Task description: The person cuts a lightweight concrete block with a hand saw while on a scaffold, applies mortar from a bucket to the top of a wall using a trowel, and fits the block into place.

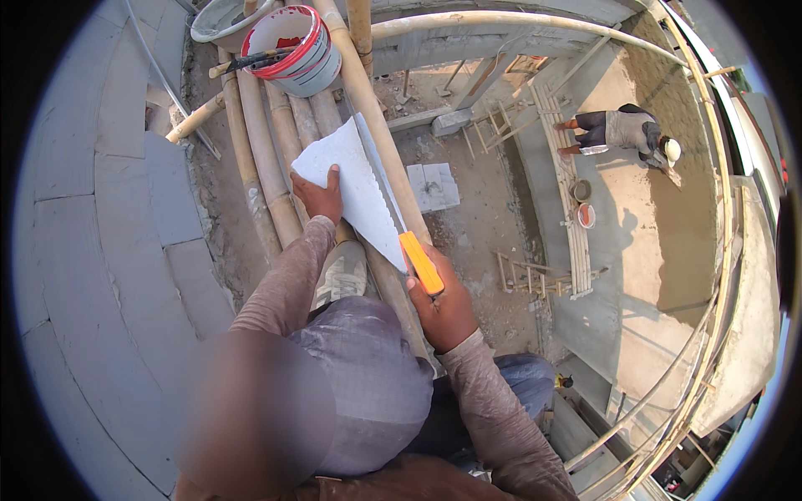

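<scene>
A white, wedge-shaped piece of lightweight block (357, 185) lies on the bamboo poles in front of me, one of its edges jagged. My left hand (322, 194) presses on its left side, thumb laid over the top and fingers curled round the edge. In my right hand (449, 305) is the orange handle of a hand saw (422, 263). The saw's grey blade runs away from me along the right edge of the block, against or very close to it; I cannot tell which.
A white bucket with a red rim (292, 52) stands on the bamboo poles (259, 159) ahead, tools across it. A block wall (125, 234) rises at left. Far below right, a co-worker (622, 132) in a pale hat bends at a wall beside a bamboo platform (568, 200) bearing buckets.
</scene>
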The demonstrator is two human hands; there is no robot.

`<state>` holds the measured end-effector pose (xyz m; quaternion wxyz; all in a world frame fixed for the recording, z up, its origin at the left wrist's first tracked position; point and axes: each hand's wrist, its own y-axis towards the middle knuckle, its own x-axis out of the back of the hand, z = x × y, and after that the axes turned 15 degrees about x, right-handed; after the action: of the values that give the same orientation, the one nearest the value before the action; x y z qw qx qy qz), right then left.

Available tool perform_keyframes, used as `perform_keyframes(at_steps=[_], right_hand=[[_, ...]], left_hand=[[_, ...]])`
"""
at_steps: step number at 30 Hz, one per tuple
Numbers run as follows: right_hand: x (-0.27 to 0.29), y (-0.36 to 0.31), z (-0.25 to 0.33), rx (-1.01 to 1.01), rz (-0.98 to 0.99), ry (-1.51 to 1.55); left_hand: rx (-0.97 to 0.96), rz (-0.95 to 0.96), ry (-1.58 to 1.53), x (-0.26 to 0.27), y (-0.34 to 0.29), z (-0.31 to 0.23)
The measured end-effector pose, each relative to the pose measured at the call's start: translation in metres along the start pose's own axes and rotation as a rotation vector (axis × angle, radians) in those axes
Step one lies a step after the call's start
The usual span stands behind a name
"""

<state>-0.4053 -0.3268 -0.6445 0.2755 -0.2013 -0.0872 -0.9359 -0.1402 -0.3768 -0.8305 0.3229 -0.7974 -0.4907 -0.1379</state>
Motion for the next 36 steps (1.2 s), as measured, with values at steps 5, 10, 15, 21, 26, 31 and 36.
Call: perform_keyframes(at_steps=[5, 10, 15, 21, 26, 31, 36], right_hand=[[0.014, 0.003, 0.002, 0.160, 0.019, 0.023], [0.025, -0.037, 0.041, 0.017, 0.081, -0.022], [0.059, -0.088, 0.079, -0.075, 0.057, -0.009], [0.029, 0.001, 0.020, -0.053, 0.026, 0.018], [0.054, -0.064, 0.088, -0.111, 0.070, -0.005], [0.048, -0.037, 0.076, -0.049, 0.071, -0.022], [0.014, 0.014, 0.045, -0.139, 0.051, -0.002]], left_hand=[[0.014, 0.291, 0.089, 0.015, -0.010, 0.012], [0.094, 0.404, 0.120, 0.016, -0.003, 0.033], [0.115, 0.415, 0.052, 0.019, -0.008, 0.035], [0.076, 0.434, 0.057, 0.018, 0.001, 0.044], [0.068, 0.444, 0.050, 0.030, -0.006, 0.040], [0.064, 0.419, -0.009, 0.025, -0.015, 0.035], [0.072, 0.447, -0.027, 0.018, -0.010, 0.044]])
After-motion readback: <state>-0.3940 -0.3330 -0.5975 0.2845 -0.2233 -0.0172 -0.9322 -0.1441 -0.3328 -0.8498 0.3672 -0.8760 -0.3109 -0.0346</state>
